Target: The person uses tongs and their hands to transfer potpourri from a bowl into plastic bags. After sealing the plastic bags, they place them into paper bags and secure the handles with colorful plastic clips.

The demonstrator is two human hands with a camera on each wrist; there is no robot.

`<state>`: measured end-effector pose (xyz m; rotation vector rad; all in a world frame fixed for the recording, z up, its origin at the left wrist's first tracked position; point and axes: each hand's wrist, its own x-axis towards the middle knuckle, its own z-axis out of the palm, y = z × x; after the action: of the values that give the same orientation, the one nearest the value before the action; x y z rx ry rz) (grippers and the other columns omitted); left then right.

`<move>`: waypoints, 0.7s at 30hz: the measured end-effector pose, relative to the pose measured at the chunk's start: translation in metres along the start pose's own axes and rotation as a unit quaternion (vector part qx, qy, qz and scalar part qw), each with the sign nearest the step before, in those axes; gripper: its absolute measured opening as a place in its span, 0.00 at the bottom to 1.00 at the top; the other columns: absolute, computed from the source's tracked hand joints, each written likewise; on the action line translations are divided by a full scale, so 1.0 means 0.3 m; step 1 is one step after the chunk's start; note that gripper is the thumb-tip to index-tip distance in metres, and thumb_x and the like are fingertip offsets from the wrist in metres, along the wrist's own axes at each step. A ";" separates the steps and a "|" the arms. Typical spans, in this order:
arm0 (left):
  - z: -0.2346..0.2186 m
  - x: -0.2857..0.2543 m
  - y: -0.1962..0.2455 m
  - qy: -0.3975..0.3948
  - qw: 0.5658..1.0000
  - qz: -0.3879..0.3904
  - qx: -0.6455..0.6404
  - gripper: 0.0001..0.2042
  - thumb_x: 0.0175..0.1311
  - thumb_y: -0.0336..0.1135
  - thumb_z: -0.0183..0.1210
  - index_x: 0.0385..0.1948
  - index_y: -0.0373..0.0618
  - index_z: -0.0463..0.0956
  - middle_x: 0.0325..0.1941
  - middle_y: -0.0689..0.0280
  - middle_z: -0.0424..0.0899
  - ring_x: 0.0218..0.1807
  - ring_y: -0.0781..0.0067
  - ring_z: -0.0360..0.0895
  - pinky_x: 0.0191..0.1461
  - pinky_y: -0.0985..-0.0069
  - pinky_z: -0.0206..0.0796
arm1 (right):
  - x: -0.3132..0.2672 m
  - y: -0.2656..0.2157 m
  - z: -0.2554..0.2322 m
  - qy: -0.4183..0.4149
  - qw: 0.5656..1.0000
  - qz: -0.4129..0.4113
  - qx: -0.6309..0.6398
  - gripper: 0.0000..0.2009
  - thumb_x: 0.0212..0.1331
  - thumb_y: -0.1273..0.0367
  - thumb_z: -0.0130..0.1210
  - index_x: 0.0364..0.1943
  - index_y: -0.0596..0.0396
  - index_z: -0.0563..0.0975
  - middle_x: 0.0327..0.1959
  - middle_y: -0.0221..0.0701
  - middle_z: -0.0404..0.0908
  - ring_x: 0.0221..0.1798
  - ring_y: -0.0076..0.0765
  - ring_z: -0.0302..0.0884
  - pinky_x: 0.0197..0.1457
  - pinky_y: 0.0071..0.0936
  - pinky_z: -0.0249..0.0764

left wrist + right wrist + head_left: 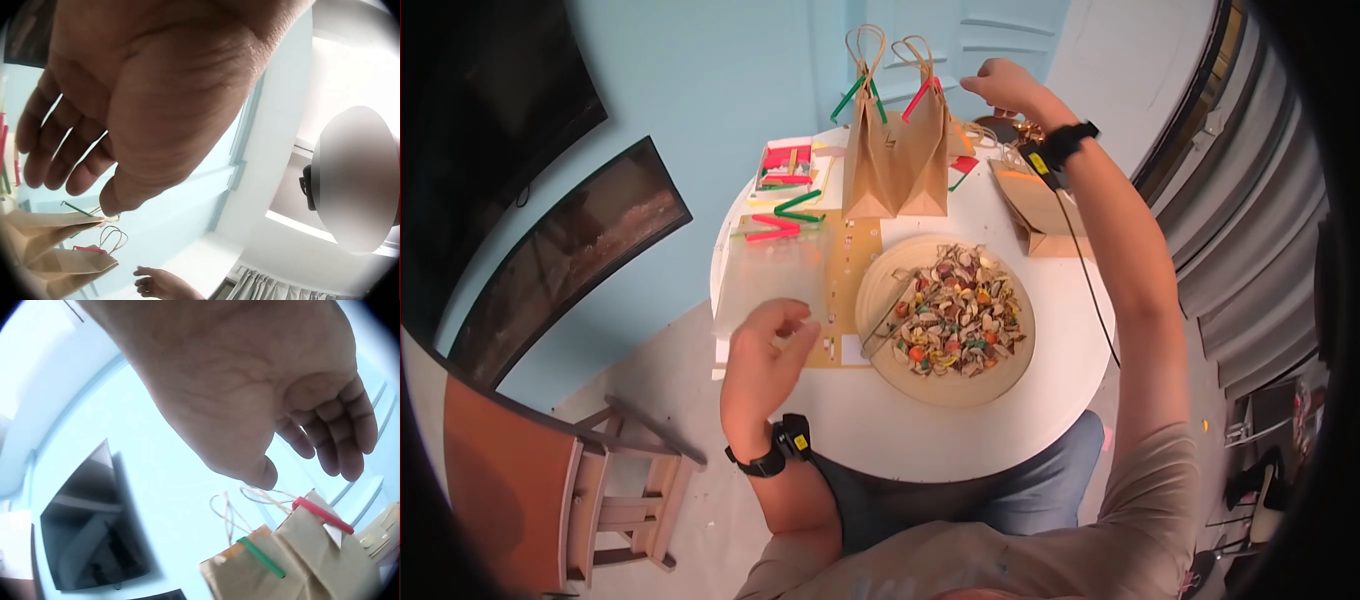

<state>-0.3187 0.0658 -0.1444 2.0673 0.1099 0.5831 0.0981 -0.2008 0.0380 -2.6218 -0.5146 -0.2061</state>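
The left hand (768, 365) hovers above the near left of the table, beside a clear plastic sheet or bag (770, 280); its fingers are loosely bent and hold nothing. Raised at the back right, the right hand (1012, 88) is empty with relaxed fingers, just right of two upright kraft paper bags (870, 165). A green clip (859, 97) hangs at one bag's handles and a red clip (921, 98) at the other's. In the left wrist view the left hand (125, 106) has slack fingers; the right wrist view shows the right hand (262, 394) likewise.
A round plate (948, 395) of mixed dried pieces stands at the table's centre right. Another paper bag (1040, 205) leans at the right. Red and green clips (776, 228) lie at the left, near a box (785, 168) of strips. A wooden chair (625, 500) stands at the lower left.
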 end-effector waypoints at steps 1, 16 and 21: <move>-0.005 -0.001 -0.007 0.019 1.000 -0.021 0.013 0.11 0.74 0.32 0.72 0.50 0.35 0.88 0.46 0.56 0.93 0.44 0.62 0.89 0.45 0.64 0.80 | -0.085 0.012 0.004 0.003 0.999 -0.033 0.016 0.26 0.74 0.51 0.67 0.44 0.68 0.86 0.31 0.39 0.88 0.31 0.37 0.87 0.36 0.39 0.83; 0.174 0.054 -0.184 0.006 0.943 -0.050 0.329 0.15 0.64 0.34 0.71 0.48 0.33 0.88 0.57 0.42 0.90 0.61 0.37 0.86 0.66 0.50 0.79 | -1.157 0.056 0.106 0.017 0.957 -0.073 0.281 0.13 0.75 0.66 0.70 0.48 0.66 0.86 0.31 0.31 0.87 0.32 0.24 0.80 0.40 0.29 0.79; 0.136 0.070 -0.208 0.034 0.932 -0.101 0.347 0.09 0.67 0.29 0.63 0.42 0.36 0.89 0.45 0.43 0.91 0.51 0.33 0.89 0.57 0.47 0.81 | -1.203 0.124 0.108 0.024 0.958 -0.050 0.283 0.12 0.75 0.66 0.69 0.48 0.65 0.88 0.35 0.33 0.91 0.34 0.25 0.82 0.42 0.31 0.81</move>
<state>-0.2726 0.0742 -0.2061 2.6681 0.6417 0.5315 -0.2173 -0.3326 -0.0882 -2.0323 -0.5889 -0.1287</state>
